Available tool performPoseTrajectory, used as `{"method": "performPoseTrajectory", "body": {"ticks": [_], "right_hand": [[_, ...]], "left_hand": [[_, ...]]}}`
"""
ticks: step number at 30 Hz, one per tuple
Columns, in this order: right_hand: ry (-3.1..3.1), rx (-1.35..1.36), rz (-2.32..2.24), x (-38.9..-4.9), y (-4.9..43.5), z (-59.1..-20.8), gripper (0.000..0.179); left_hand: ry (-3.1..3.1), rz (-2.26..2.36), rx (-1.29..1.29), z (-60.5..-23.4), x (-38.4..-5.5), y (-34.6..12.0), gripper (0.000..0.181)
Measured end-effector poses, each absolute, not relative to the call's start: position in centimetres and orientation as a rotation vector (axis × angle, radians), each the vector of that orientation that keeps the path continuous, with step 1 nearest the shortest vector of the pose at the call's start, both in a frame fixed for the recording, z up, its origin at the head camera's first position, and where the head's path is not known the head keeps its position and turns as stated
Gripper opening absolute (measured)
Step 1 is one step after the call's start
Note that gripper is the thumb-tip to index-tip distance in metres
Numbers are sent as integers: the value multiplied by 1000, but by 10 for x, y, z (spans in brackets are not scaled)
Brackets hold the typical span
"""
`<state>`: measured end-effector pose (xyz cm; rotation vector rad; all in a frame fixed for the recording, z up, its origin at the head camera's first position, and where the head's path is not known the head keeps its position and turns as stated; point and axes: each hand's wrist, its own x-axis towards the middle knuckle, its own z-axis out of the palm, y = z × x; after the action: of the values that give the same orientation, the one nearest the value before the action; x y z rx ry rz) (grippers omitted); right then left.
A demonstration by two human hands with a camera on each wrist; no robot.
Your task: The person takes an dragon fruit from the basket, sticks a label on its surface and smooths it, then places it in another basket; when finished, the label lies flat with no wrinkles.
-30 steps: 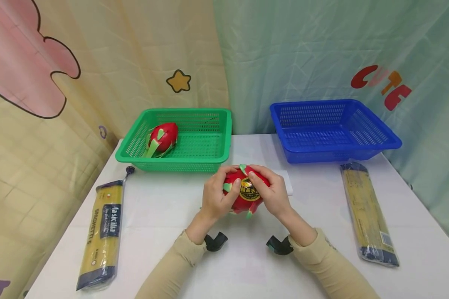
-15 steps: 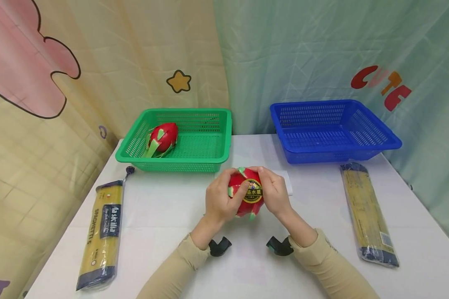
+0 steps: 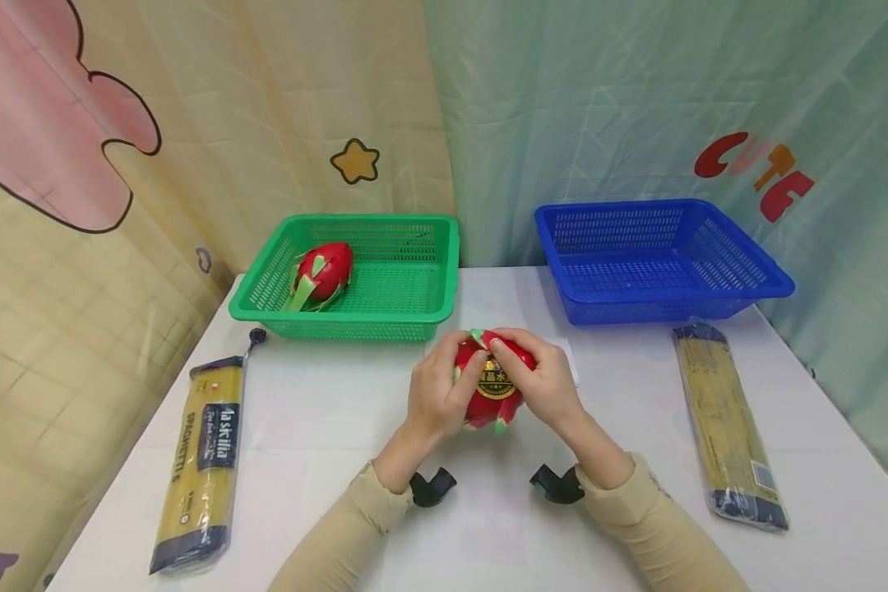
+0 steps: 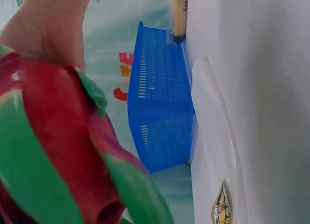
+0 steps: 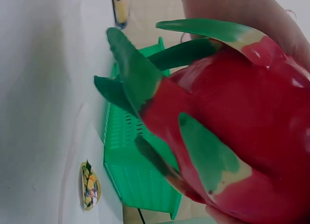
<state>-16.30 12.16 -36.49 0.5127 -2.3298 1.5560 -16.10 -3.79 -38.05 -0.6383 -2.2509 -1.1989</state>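
Over the middle of the table, both hands hold a red dragon fruit [image 3: 481,409] with green-tipped scales. A round black-and-gold sticker [image 3: 497,383] is on the side facing me. My left hand [image 3: 437,388] grips the fruit's left side, its thumb at the sticker's edge. From the right, my right hand [image 3: 549,385] grips it, thumb lying across the front near the sticker's top. The fruit's far side is hidden in the head view; the right wrist view shows its long green scales [image 5: 213,151] close up. Another dragon fruit [image 3: 326,273] lies in the green basket [image 3: 344,327].
At the back right stands a blue basket [image 3: 669,308]. Spaghetti packs lie at the left [image 3: 200,460] and right [image 3: 731,427]. A white sheet [image 3: 566,355] is partly hidden behind the hands; a colourful sticker [image 5: 89,187] shows near it. A dark round lollipop-like thing [image 3: 256,335] touches the left pack.
Half a second ago my right thumb was off the front of the dragon fruit; now it is back near the sticker. The fruit has shifted and turned slightly between the hands.
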Motion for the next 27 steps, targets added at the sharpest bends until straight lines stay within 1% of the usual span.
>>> {"method": "performPoseTrajectory", "body": {"ticks": [6, 10, 15, 18, 23, 25, 27], "right_hand": [[-2372, 514, 1557, -165, 128, -363, 25], [-2431, 496, 1524, -166, 131, -361, 25], [-2392, 485, 1559, -167, 129, -362, 24], [-2229, 476, 1730, -167, 123, -365, 27], [-1867, 589, 2047, -162, 109, -373, 44], [-1793, 609, 2107, -161, 106, -376, 44], [-1757, 579, 2145, -160, 104, -377, 41]], "left_hand": [[-2483, -1401, -630, -380, -158, -37, 57], [-2555, -1507, -623, -380, -157, -35, 66], [-2519, -1616, -580, -377, -157, -35, 65], [-2439, -1710, -530, -373, -157, -36, 65], [-2323, -1851, -458, -370, -158, -39, 72], [-2340, -1814, -473, -371, -157, -38, 76], [-2361, -1752, -490, -371, -156, -37, 81]]}}
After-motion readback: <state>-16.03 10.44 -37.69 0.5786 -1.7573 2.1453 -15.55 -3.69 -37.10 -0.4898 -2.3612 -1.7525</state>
